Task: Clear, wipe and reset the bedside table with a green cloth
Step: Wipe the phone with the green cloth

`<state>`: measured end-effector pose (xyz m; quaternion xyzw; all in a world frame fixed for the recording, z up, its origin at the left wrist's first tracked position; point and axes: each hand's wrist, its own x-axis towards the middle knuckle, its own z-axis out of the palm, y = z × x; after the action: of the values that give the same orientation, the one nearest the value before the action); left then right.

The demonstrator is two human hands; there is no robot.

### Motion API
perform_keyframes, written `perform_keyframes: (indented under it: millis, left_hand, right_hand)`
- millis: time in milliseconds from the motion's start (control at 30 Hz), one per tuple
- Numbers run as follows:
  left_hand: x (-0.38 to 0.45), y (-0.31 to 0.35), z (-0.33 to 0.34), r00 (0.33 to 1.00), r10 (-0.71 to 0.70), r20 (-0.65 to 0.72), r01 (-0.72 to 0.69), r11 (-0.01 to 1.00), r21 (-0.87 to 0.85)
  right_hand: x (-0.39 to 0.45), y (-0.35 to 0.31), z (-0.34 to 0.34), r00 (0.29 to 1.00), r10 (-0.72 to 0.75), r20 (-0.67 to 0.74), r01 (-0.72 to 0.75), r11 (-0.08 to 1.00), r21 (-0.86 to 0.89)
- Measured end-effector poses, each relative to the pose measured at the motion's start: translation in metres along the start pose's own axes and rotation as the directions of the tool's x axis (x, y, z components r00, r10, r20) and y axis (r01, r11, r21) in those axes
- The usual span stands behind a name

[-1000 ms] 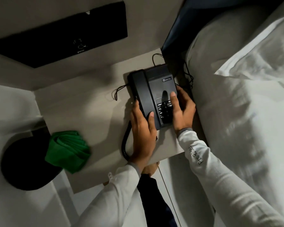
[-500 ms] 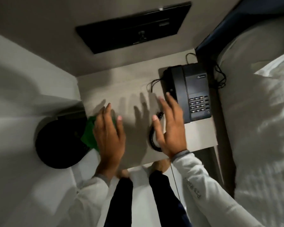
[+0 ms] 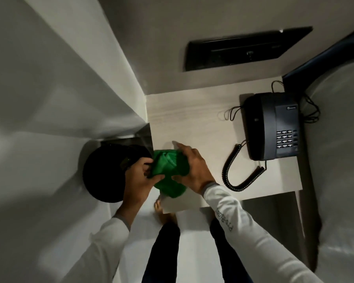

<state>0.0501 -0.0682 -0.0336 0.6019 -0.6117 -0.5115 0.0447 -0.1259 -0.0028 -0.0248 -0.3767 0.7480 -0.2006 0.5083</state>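
Note:
The green cloth (image 3: 169,172) lies bunched at the left front edge of the pale bedside table (image 3: 192,119). My left hand (image 3: 140,174) grips its left side and my right hand (image 3: 194,168) presses on its right side, so both hands hold it. A black telephone (image 3: 272,125) sits at the table's right side, handset on its cradle, with its coiled cord (image 3: 236,176) looping over the table in front of it.
A round black bin (image 3: 104,172) stands on the floor left of the table, touching my left hand's side. The bed with white linen (image 3: 339,160) runs along the right. A dark wall panel (image 3: 245,48) hangs above the table. White walls close in on the left.
Both hands left the telephone, moved left across the table and closed on the green cloth. The view has shifted left, so the phone now appears at the right.

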Motion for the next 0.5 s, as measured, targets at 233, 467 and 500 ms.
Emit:
perform_keyframes:
  millis: [233, 467, 500]
  left_hand:
    - [0.006, 0.074, 0.002, 0.895, 0.275, 0.350, -0.223, 0.958, -0.182]
    - [0.017, 0.161, 0.080, 0.878, 0.474, 0.066, -0.464, 0.877, -0.127]
    - [0.022, 0.164, 0.093, 0.874, 0.485, -0.001, -0.485, 0.873, -0.050]
  right_hand:
    - [-0.037, 0.016, -0.069, 0.992, -0.005, 0.129, -0.031, 0.961, 0.276]
    - [-0.054, 0.041, -0.161, 0.989, 0.104, -0.102, -0.010, 0.745, 0.667]
    - [-0.053, 0.045, -0.177, 0.967, 0.130, -0.218, 0.039, 0.773, 0.633]
